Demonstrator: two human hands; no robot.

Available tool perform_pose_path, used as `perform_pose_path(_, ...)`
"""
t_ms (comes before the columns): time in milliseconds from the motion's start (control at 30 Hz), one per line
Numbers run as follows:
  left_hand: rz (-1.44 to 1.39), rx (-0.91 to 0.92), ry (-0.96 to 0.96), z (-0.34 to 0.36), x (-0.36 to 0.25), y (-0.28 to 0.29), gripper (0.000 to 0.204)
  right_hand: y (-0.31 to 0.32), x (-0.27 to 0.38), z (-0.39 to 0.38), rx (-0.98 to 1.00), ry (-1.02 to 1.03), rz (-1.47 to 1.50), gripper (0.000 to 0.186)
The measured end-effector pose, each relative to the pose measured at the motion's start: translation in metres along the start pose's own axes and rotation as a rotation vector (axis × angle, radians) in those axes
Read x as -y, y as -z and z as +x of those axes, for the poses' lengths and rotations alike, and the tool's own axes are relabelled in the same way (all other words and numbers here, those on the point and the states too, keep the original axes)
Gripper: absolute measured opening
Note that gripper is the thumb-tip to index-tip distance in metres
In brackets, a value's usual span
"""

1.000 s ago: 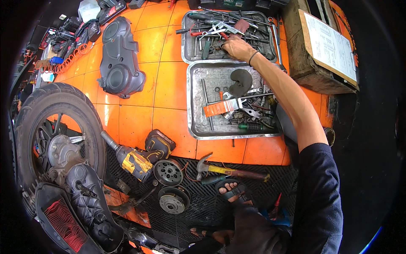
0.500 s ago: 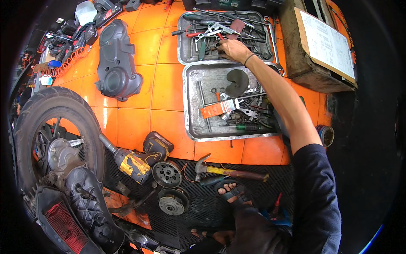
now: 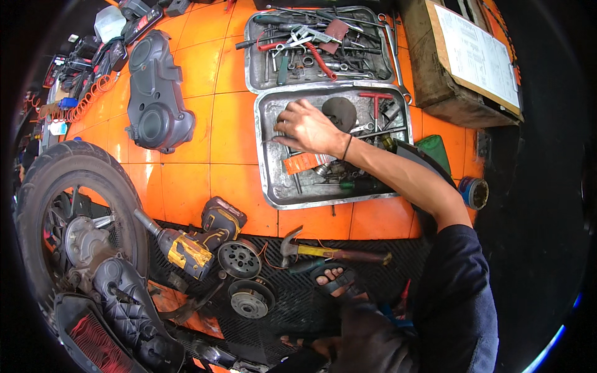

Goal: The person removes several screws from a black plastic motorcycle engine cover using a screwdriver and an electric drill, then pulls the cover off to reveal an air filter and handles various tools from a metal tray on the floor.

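My right hand [image 3: 305, 127] is over the left side of the near metal tray [image 3: 264, 180]. Its fingers curl down around the bar of a T-handle wrench [image 3: 298, 183]; the fingertips and the upper part of the bar are hidden. Close beside the hand are a round dull-brown piece [image 3: 340, 114] and an orange packet [image 3: 301, 163]. Under the forearm lie spanners and a green-handled screwdriver [image 3: 354, 185]; a red T-handle [image 3: 375, 102] rests near the far edge. My left hand does not show.
A second tray [image 3: 250, 59] with several tools stands behind. A grey engine cover [image 3: 155, 93] lies to the left. Nearer are a wheel [image 3: 28, 205], a yellow-black impact driver [image 3: 193, 248], clutch parts [image 3: 239, 258] and a claw hammer [image 3: 333, 252]. A wooden box [image 3: 435, 102] carries a clipboard [image 3: 479, 56].
My right hand has come back from the far tray to the left part of the near tray. The whole scene has shifted slightly left. The red T-handle, previously behind my arm, now shows.
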State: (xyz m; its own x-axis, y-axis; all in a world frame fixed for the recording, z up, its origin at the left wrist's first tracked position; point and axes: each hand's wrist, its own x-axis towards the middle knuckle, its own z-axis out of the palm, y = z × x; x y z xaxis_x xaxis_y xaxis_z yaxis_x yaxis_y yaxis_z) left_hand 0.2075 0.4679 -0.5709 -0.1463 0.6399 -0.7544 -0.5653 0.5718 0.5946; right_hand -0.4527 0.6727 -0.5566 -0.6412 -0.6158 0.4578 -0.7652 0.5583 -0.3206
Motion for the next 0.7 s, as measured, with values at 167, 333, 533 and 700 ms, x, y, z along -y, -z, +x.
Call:
perform_pose_path(167, 0.006, -0.006, 0.019, 0.001, -0.003, 0.003, 0.025, 0.013, -0.051, 0.007, -0.186, -0.674, -0.246, 0.047)
perform_pose_path(333, 0.035, 0.022, 0.023, 0.0, -0.001, 0.012, 0.025, -0.001, -0.117, 0.013, -0.058, -1.125, -0.404, 0.094)
perform_pose_path(533, 0.043, 0.016, 0.03, -0.004, 0.0, 0.013, 0.025, -0.027, -0.091, 0.038, -0.006, -0.899, -0.326, 0.072)
perform_pose_path(700, 0.028, 0.004, 0.041, 0.0, -0.001, 0.009, 0.025, -0.006, -0.103, 0.048, -0.041, -0.806, -0.275, 0.064)
